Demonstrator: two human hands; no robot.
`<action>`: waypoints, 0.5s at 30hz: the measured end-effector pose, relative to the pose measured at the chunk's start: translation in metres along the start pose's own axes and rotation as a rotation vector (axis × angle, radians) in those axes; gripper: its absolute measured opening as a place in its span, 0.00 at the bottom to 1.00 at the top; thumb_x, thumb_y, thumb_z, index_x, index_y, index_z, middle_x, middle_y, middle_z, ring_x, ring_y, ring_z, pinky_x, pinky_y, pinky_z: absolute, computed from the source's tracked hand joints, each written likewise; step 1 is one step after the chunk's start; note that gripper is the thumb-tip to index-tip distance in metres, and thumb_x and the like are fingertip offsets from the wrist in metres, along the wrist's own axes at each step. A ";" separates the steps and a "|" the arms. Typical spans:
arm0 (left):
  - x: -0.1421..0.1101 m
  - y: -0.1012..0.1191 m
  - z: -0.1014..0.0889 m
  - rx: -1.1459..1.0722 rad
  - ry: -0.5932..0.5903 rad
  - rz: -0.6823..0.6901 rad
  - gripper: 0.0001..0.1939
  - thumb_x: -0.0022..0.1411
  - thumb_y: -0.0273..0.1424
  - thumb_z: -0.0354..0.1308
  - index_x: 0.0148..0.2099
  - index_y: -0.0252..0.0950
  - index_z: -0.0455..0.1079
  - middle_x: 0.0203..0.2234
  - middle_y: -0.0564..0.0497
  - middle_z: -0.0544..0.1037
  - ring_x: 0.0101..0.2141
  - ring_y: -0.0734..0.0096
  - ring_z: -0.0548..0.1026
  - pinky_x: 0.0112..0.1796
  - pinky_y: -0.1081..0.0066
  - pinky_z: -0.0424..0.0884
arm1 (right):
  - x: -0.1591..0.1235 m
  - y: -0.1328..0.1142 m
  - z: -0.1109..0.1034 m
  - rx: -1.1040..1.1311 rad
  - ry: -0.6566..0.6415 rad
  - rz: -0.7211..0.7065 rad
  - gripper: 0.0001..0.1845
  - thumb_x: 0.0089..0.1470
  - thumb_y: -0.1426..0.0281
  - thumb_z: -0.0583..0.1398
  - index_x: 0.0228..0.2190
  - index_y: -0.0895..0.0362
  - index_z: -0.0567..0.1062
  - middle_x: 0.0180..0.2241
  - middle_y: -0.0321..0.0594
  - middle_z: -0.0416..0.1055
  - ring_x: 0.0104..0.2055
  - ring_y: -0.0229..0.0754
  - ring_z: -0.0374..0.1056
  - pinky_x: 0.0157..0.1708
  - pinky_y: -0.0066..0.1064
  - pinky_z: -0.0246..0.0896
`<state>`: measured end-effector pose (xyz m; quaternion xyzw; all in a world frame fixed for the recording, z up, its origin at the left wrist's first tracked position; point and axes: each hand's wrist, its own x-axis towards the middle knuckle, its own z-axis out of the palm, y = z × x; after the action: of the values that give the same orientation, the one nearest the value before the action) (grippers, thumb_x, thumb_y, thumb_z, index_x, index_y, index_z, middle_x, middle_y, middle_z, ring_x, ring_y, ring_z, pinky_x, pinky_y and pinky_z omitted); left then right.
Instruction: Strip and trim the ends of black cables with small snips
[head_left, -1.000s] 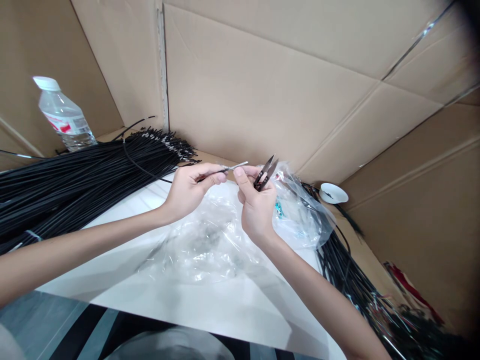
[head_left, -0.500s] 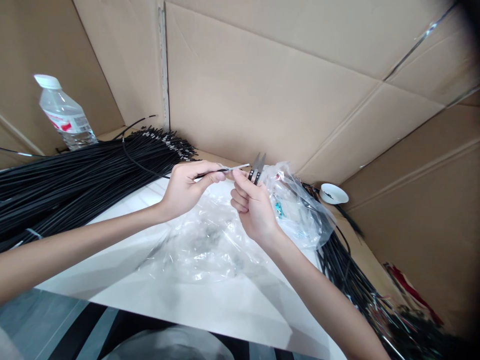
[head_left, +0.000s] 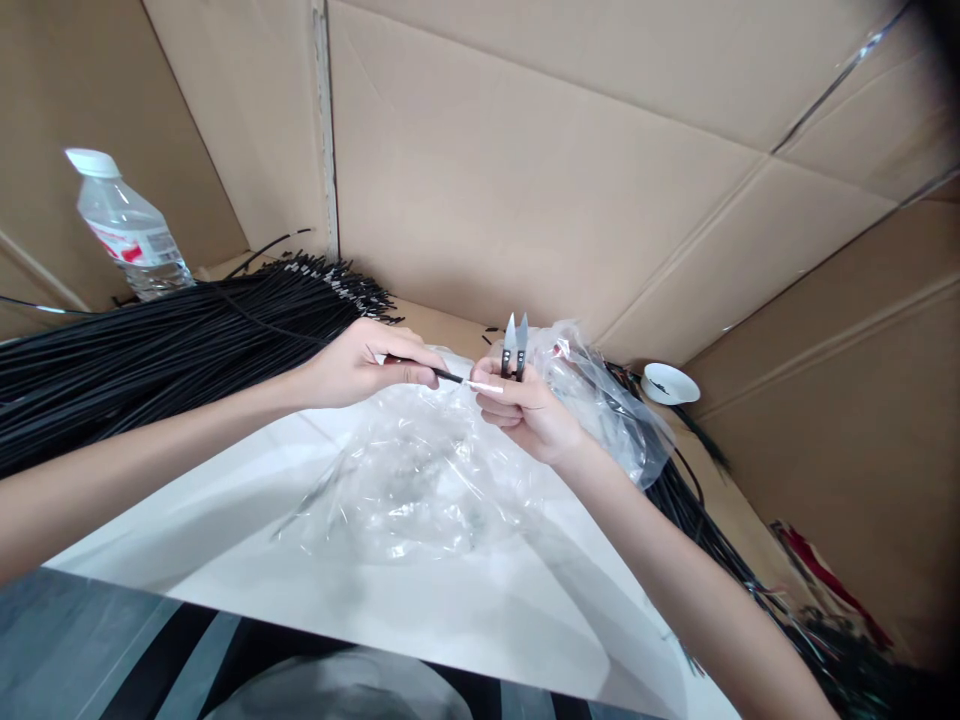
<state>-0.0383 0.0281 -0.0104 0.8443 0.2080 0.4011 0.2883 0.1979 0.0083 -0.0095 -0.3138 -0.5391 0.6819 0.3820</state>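
Note:
My left hand (head_left: 379, 365) is closed around a black cable (head_left: 448, 375), whose end points right between my two hands. A thin white piece (head_left: 486, 387) extends from that end across my right thumb; whether it is inner wire or wrapping I cannot tell. My right hand (head_left: 525, 405) is closed on thread snips (head_left: 514, 345), blades upward and slightly apart. Its thumb and forefinger meet beside the cable's stripped end. Below both hands lies a crumpled clear plastic bag (head_left: 420, 490) on a white sheet (head_left: 375, 620).
A thick bundle of black cables (head_left: 187, 350) lies at the left, with a water bottle (head_left: 133, 230) behind it. At the right are another clear bag (head_left: 615, 430), a white bowl (head_left: 670, 384) and more cables (head_left: 690, 520). Cardboard walls (head_left: 525, 180) enclose the back and sides.
My left hand has shifted slightly left and down, and the cable end has dropped with it. My right hand has turned, so the snips stand more upright. The white piece now lies across the right thumb.

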 end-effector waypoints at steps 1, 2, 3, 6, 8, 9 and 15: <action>0.002 0.005 -0.003 0.058 -0.034 0.049 0.07 0.67 0.36 0.63 0.43 0.43 0.82 0.33 0.50 0.83 0.33 0.70 0.77 0.35 0.73 0.71 | 0.000 -0.001 -0.004 -0.044 -0.040 -0.003 0.18 0.41 0.61 0.73 0.23 0.57 0.72 0.15 0.22 0.48 0.17 0.26 0.36 0.18 0.28 0.28; 0.005 0.010 -0.007 0.117 -0.070 0.092 0.08 0.68 0.36 0.61 0.44 0.44 0.82 0.33 0.50 0.83 0.33 0.70 0.77 0.36 0.71 0.70 | 0.001 -0.003 -0.008 -0.097 -0.068 -0.017 0.18 0.41 0.60 0.73 0.23 0.57 0.73 0.16 0.24 0.50 0.17 0.27 0.37 0.19 0.28 0.29; 0.007 0.015 -0.010 0.172 -0.107 0.125 0.09 0.69 0.36 0.59 0.45 0.45 0.82 0.34 0.50 0.83 0.33 0.69 0.76 0.36 0.70 0.70 | 0.002 -0.005 -0.012 -0.156 -0.085 -0.036 0.18 0.43 0.59 0.73 0.23 0.58 0.73 0.16 0.25 0.52 0.18 0.27 0.39 0.19 0.28 0.30; 0.016 0.023 -0.020 0.307 -0.205 0.186 0.13 0.72 0.34 0.53 0.46 0.49 0.81 0.34 0.50 0.83 0.33 0.67 0.76 0.36 0.68 0.68 | 0.005 -0.010 -0.020 -0.311 -0.084 -0.068 0.16 0.46 0.59 0.71 0.23 0.58 0.75 0.17 0.27 0.53 0.19 0.29 0.41 0.21 0.30 0.32; 0.022 0.022 -0.024 0.421 -0.262 0.203 0.15 0.71 0.32 0.51 0.46 0.50 0.80 0.35 0.50 0.83 0.34 0.66 0.76 0.35 0.67 0.66 | 0.007 -0.012 -0.023 -0.402 -0.035 -0.066 0.16 0.46 0.59 0.71 0.23 0.57 0.76 0.17 0.27 0.52 0.20 0.30 0.42 0.22 0.31 0.32; 0.024 0.020 -0.026 0.483 -0.291 0.207 0.16 0.71 0.32 0.50 0.46 0.49 0.80 0.35 0.51 0.83 0.34 0.66 0.76 0.35 0.67 0.66 | 0.008 -0.012 -0.024 -0.446 0.005 -0.073 0.16 0.46 0.59 0.71 0.23 0.57 0.76 0.17 0.27 0.53 0.20 0.31 0.42 0.22 0.31 0.32; 0.023 0.001 -0.022 0.646 -0.392 0.186 0.21 0.66 0.24 0.47 0.44 0.49 0.80 0.34 0.53 0.82 0.34 0.68 0.74 0.36 0.70 0.65 | -0.006 -0.007 -0.023 -0.409 0.203 -0.012 0.20 0.54 0.53 0.64 0.26 0.58 0.75 0.19 0.27 0.47 0.21 0.32 0.38 0.22 0.31 0.30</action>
<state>-0.0421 0.0478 0.0147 0.9674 0.1872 0.1703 0.0045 0.2219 0.0152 -0.0082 -0.4486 -0.6266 0.5212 0.3667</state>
